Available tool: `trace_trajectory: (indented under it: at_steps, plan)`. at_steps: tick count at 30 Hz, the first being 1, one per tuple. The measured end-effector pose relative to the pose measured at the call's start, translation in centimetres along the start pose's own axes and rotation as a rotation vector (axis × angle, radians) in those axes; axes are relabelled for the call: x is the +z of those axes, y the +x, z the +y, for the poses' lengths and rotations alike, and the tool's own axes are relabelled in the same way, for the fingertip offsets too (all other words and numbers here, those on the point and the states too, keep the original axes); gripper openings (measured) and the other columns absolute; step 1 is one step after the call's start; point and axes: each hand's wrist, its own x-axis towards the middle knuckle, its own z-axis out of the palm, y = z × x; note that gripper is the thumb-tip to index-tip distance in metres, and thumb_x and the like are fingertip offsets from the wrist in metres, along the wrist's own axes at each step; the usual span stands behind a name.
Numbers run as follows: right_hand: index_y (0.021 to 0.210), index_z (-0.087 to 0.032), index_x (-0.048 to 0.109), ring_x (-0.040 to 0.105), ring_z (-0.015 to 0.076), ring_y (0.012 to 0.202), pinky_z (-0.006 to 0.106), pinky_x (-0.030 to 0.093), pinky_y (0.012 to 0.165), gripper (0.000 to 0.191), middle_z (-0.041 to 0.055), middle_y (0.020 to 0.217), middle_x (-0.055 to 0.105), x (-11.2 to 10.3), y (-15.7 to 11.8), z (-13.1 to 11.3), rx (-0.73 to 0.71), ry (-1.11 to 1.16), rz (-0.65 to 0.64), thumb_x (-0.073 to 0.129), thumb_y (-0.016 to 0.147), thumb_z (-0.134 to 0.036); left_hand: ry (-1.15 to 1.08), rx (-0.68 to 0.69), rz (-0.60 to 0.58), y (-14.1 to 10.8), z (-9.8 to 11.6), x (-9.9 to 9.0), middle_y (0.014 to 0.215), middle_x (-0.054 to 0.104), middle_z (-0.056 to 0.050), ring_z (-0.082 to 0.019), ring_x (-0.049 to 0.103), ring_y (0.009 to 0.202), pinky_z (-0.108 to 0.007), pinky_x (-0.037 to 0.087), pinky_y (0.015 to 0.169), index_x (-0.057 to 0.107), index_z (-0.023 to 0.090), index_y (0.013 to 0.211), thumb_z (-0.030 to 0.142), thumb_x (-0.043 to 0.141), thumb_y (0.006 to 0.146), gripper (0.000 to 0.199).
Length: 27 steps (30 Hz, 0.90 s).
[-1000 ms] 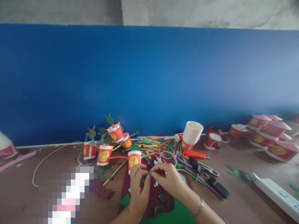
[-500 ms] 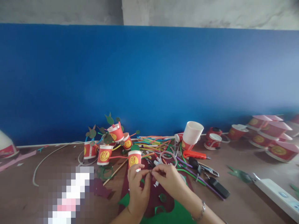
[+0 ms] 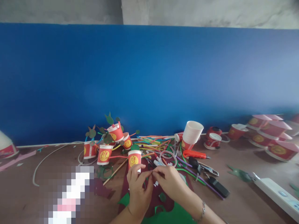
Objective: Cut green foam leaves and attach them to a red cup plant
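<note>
My left hand point(image 3: 140, 189) and my right hand point(image 3: 170, 182) meet fingertip to fingertip over dark red paper point(image 3: 163, 199). Both are pinched on something too small to make out. Just beyond my left hand stands a red and white paper cup point(image 3: 135, 159) with a green paper round at its rim. Green paper point(image 3: 177, 214) lies beneath my wrists. Small white bits point(image 3: 156, 184) are on the red paper between the hands.
Decorated cups point(image 3: 104, 154) stand left, by colored straws point(image 3: 151, 141). Rightward are stacked white cups point(image 3: 192, 132), an orange cutter point(image 3: 194, 154), a black key fob point(image 3: 217, 186), green-tipped scissors point(image 3: 240, 173), a long white box point(image 3: 277, 194) and pink-topped cups point(image 3: 280, 151).
My left hand has turned slightly and shifted a little right, its thumb closer to my right fingertips. Both hands stay pinched together; the things on the table have not moved.
</note>
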Motion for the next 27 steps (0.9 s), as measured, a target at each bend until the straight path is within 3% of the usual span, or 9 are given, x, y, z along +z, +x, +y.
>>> trace_trajectory:
  at_steps: [14, 27]
  plan:
    - [0.061, -0.019, 0.061, 0.047, 0.0112, 0.05, 0.021, 0.03, 0.049, 0.021, -0.0012, 0.053, 0.056, 1.3, -0.1, 0.3, 0.0, -0.079, 0.124, 0.046, 0.076, -0.02, -0.012, -0.017, -0.041, -0.1, 0.2, 0.0, 0.1, 0.054, -0.006, -0.022, 0.049, 0.099, -0.039, 0.038, 0.085, 0.065, 0.023, 0.082, 0.014, 0.054, 0.081, 0.015]
    - [0.061, -0.017, 0.063, 0.047, 0.0102, 0.051, 0.02, 0.031, 0.049, 0.02, -0.0016, 0.054, 0.058, 0.3, 0.3, 0.2, 0.041, 0.048, 0.029, 0.047, 0.072, -0.02, -0.037, -0.032, -0.019, -0.3, -0.4, 0.4, 0.097, 0.057, -0.006, -0.022, 0.051, 0.097, -0.039, 0.041, 0.082, 0.063, 0.023, 0.081, 0.015, 0.053, 0.081, 0.012]
